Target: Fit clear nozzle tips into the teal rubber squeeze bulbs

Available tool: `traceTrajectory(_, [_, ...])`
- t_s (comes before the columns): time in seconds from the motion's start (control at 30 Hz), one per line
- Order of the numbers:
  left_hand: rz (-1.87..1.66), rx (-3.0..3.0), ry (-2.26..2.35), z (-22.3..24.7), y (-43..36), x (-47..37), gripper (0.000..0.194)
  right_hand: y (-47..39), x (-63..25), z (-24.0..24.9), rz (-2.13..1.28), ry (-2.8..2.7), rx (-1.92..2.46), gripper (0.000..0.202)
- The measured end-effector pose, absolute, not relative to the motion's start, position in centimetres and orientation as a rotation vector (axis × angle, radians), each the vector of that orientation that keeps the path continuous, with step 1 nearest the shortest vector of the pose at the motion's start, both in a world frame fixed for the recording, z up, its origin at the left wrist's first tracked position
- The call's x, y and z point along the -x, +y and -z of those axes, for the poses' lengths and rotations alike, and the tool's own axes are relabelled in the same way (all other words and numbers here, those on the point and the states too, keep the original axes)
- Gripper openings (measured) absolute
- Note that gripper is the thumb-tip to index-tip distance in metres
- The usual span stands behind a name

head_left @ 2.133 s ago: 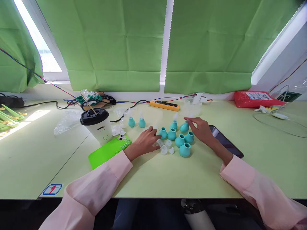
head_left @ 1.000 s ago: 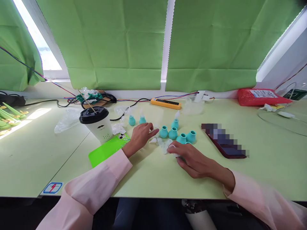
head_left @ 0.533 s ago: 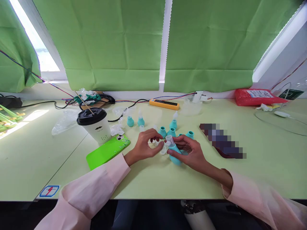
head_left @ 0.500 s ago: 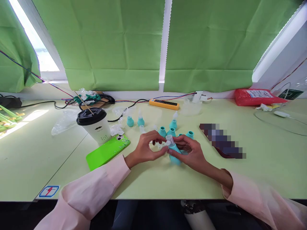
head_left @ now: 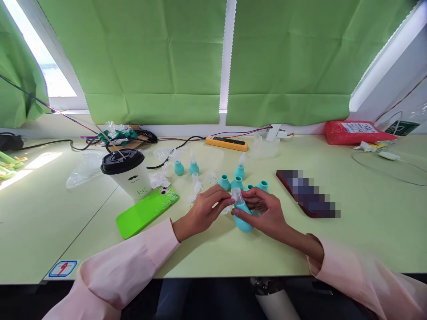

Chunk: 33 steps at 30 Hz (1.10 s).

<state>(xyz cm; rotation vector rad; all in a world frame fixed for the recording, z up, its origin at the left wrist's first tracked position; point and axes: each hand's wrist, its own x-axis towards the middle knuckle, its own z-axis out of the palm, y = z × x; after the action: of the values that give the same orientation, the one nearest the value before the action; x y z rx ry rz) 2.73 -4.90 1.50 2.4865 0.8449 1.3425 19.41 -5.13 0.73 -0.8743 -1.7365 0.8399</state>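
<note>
My right hand [head_left: 263, 211] is closed round a teal squeeze bulb [head_left: 244, 222] with a clear plastic tube on top, seemingly a nasal aspirator. The tube tilts slightly left. From the left, my left hand [head_left: 208, 209] pinches a small clear plastic piece [head_left: 234, 197] against the side of the tube; fingertips hide most of it. Just behind my hands stand open-topped teal bulbs, one of them a bulb [head_left: 237, 182] in the middle. Farther back are bulbs with clear tips fitted, such as a tipped bulb [head_left: 239, 170]. Loose clear plastic parts [head_left: 196, 184] lie beyond my left hand.
On the left are a lidded paper cup [head_left: 128, 175] with a stick in it and a green phone case [head_left: 147, 213]. A dark phone [head_left: 305, 195], partly pixelated, lies right. Along the back are an orange power strip [head_left: 227, 143], cables and a red package [head_left: 356, 132].
My left fingers have drawn closer together and now press the small clear piece to the tube. My right hand still holds the bulb in nearly the same place. The view has shifted slightly.
</note>
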Motion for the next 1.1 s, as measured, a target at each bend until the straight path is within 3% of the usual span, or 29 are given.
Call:
traceTrajectory(0.27, [-1.558,-3.174,0.896,-1.4,-5.0,-2.1,0.018,-5.4,-19.0,-0.7,-1.044,-1.625,0.905,0.033])
traceTrajectory(0.5, [-1.419,-3.395,0.643,-2.0,-4.8,-1.4,0.016,-5.5,-19.0,-0.9,-1.153,-1.597,0.896,0.036])
traceTrajectory(0.67, [-1.442,-3.049,0.783,-1.0,-4.5,-1.9,0.008,-5.4,-19.2,-0.9,-1.195,-1.608,0.862,0.037])
traceTrajectory(0.8, [-1.368,-2.203,0.974,-1.1,-5.4,-3.3,0.014,-5.2,-19.3,-1.4,-1.240,-1.602,0.803,0.032])
traceTrajectory(0.93, [-1.058,-1.508,0.757,-2.4,-5.1,-3.3,0.022,-5.2,-19.4,-1.8,-1.237,-1.595,0.709,0.022])
traceTrajectory(1.1, [-1.032,-1.799,1.039,-2.5,-2.7,-1.1,0.020,-5.6,-19.4,-2.0,-1.120,-1.643,0.658,0.023])
